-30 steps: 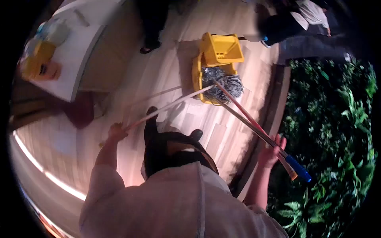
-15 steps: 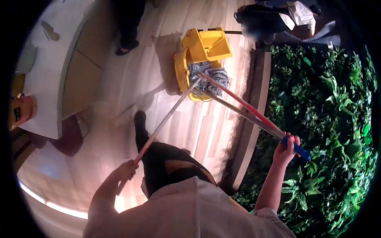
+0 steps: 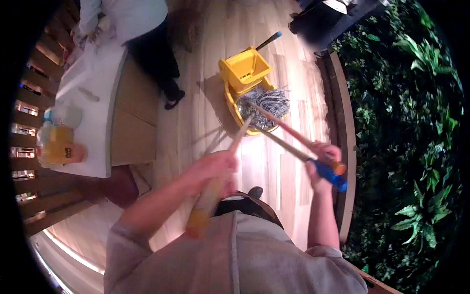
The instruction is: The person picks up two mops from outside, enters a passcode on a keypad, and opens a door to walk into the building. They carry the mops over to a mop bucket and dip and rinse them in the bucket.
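My left hand point(image 3: 213, 167), slightly blurred, is wrapped around a mop handle point(image 3: 243, 132) with an orange end near my shirt. My right hand point(image 3: 324, 151) grips two more mop handles together, one reddish with an orange tip point(image 3: 338, 168), the other ending in a blue grip point(image 3: 329, 175). All three poles slant forward and meet at grey string mop heads point(image 3: 270, 102) heaped in a yellow mop bucket point(image 3: 232, 104). How many heads lie there I cannot tell. A yellow wringer point(image 3: 248, 66) sits on the bucket's far side, its blue-tipped lever point(image 3: 269, 39) sticking out.
A white-topped counter point(image 3: 95, 105) stands at left, holding an orange container point(image 3: 58, 145). Behind it a person in white point(image 3: 139, 19) leans over. Another person in dark clothes point(image 3: 320, 22) is at far right. A leafy plant wall point(image 3: 401, 127) with a low ledge point(image 3: 345, 122) borders the right.
My left hand has come up and inward toward the middle, its pole now steeper. My right hand is nearer the centre of view. More of the person at the counter shows.
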Available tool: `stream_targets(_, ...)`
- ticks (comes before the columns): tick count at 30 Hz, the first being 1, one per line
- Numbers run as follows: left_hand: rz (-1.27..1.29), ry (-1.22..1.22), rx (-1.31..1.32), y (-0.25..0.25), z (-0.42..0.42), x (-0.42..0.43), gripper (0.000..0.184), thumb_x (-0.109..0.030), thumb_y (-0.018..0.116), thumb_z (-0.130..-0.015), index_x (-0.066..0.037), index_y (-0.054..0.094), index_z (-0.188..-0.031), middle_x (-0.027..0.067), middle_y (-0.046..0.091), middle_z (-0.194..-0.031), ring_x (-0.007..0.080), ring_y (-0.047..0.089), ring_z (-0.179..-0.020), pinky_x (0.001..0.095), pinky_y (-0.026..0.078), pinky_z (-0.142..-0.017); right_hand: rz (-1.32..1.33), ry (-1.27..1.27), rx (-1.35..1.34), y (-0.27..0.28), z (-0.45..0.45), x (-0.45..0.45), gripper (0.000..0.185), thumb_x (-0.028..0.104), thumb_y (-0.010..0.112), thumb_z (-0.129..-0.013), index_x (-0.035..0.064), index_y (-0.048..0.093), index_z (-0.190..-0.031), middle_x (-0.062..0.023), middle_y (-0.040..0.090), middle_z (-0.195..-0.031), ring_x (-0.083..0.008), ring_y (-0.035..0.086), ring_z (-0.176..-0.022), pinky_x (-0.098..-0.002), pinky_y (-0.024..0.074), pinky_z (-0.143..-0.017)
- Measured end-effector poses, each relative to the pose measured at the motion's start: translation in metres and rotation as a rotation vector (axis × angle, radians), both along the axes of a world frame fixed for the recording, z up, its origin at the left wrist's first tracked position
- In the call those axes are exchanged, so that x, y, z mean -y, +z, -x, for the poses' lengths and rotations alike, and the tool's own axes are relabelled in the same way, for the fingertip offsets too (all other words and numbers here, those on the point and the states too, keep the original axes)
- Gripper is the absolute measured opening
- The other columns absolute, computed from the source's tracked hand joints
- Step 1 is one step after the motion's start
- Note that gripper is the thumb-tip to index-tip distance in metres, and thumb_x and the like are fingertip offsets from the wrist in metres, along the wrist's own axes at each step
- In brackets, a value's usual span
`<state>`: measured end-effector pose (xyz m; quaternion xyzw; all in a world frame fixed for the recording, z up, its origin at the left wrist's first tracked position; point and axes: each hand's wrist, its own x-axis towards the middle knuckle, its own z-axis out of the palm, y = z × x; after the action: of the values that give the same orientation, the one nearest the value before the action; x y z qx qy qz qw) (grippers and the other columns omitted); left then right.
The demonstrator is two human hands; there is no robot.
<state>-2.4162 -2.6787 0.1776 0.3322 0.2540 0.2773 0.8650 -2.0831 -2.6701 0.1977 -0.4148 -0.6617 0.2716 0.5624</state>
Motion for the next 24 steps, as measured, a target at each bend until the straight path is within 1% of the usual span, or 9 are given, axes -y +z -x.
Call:
stream_targets(2, -0.13, 0.037, 0.01, 0.005, -0.074, -0.013, 0.021, -0.026, 0.052, -0.093, -0.008, 0.055, -0.101, 0.0015, 0.055, -0.095, 0.0157, 0.063, -0.074, 0.0276, 0.052, -0.066, 0.041, 0.072, -0.045, -0.021, -0.008, 0.014, 0.047, 0.021, 0.076, -0.078, 0.0052, 0.044, -0.108, -0.0117, 0.055, -0.106, -0.0266, 0.052, -0.108, -0.0422, 0.0394, -0.099)
stream_targets(5, -0.29, 0.011, -0.157, 0.001, -0.158, -0.014, 0.025, -0.032, 0.05, -0.094, -0.009, 0.058, -0.101, 0.0014, 0.056, -0.093, 0.0108, 0.058, -0.081, 0.0222, 0.049, -0.063, 0.115, 0.057, -0.032, -0.037, -0.022, 0.052, 0.047, 0.023, 0.074, -0.078, 0.0056, 0.045, -0.111, -0.0151, 0.053, -0.118, -0.0311, 0.045, -0.123, -0.0473, 0.0308, -0.108)
stream_targets(7, -0.301, -0.025, -0.27, -0.007, -0.194, -0.005, 0.026, -0.03, 0.049, -0.094, -0.01, 0.056, -0.109, 0.0017, 0.057, -0.094, 0.0119, 0.059, -0.087, 0.0271, 0.049, -0.068, 0.16, 0.026, -0.089, -0.042, -0.045, 0.066, 0.048, 0.019, 0.073, -0.077, 0.0055, 0.045, -0.114, -0.0171, 0.05, -0.125, -0.0318, 0.042, -0.127, -0.0461, 0.03, -0.108)
stream_targets(9, -0.055, 0.031, -0.293, -0.018, -0.224, 0.018, 0.032, -0.027, 0.047, -0.096, -0.013, 0.05, -0.125, 0.0054, 0.061, -0.106, 0.0191, 0.065, -0.097, 0.0311, 0.05, -0.075, 0.243, 0.005, 0.028, -0.052, -0.078, 0.084, 0.047, 0.015, 0.071, -0.077, 0.0059, 0.045, -0.115, -0.0183, 0.047, -0.129, -0.0313, 0.041, -0.129, -0.0442, 0.0297, -0.108)
stream_targets(11, 0.176, 0.133, -0.322, -0.013, -0.245, 0.044, 0.073, -0.011, 0.056, -0.09, -0.028, 0.016, -0.149, 0.011, 0.06, -0.107, 0.0235, 0.064, -0.101, 0.0382, 0.055, -0.069, 0.288, 0.035, -0.09, -0.068, -0.099, 0.098, 0.042, 0.008, 0.067, -0.075, 0.0077, 0.046, -0.112, -0.0205, 0.045, -0.132, -0.0321, 0.039, -0.13, -0.0435, 0.0292, -0.109)
stream_targets(13, 0.514, 0.426, -0.258, -0.043, -0.264, 0.058, 0.069, -0.003, 0.056, -0.087, -0.029, 0.023, -0.142, 0.009, 0.06, -0.094, 0.0214, 0.065, -0.083, 0.0355, 0.053, -0.055, 0.238, 0.07, -0.073, -0.099, -0.118, 0.109, 0.041, 0.0, 0.065, -0.073, 0.0087, 0.045, -0.108, -0.0195, 0.047, -0.134, -0.0361, 0.036, -0.136, -0.0433, 0.0303, -0.11)
stream_targets(17, 0.532, 0.395, -0.28, -0.095, -0.272, 0.037, 0.038, -0.002, 0.053, -0.09, -0.017, 0.039, -0.121, 0.0056, 0.057, -0.079, 0.0164, 0.058, -0.058, 0.0323, 0.048, -0.044, 0.369, 0.245, -0.11, -0.146, -0.154, 0.109, 0.029, -0.006, 0.065, -0.074, 0.0057, 0.057, -0.099, -0.0152, 0.058, -0.121, -0.0316, 0.047, -0.127, -0.0409, 0.0354, -0.106)
stream_targets(19, 0.385, 0.34, -0.377, -0.092, -0.279, 0.014, 0.016, -0.004, 0.052, -0.092, -0.011, 0.041, -0.099, 0.0024, 0.051, -0.069, 0.0131, 0.046, -0.044, 0.0308, 0.043, -0.037, 0.358, 0.241, -0.109, -0.148, -0.157, 0.097, 0.029, -0.007, 0.067, -0.072, 0.0055, 0.059, -0.097, -0.0148, 0.06, -0.118, -0.0305, 0.05, -0.124, -0.0395, 0.0374, -0.104)
stream_targets(24, 0.332, 0.367, -0.533, -0.104, -0.286, -0.039, 0.008, -0.005, 0.051, -0.092, -0.006, 0.043, -0.092, 0.0026, 0.048, -0.064, 0.0138, 0.046, -0.042, 0.0306, 0.043, -0.035, 0.162, 0.143, 0.043, -0.142, -0.145, 0.044, 0.03, 0.001, 0.076, -0.068, 0.0059, 0.061, -0.093, -0.0116, 0.064, -0.106, -0.0295, 0.059, -0.108, -0.0367, 0.0461, -0.094)
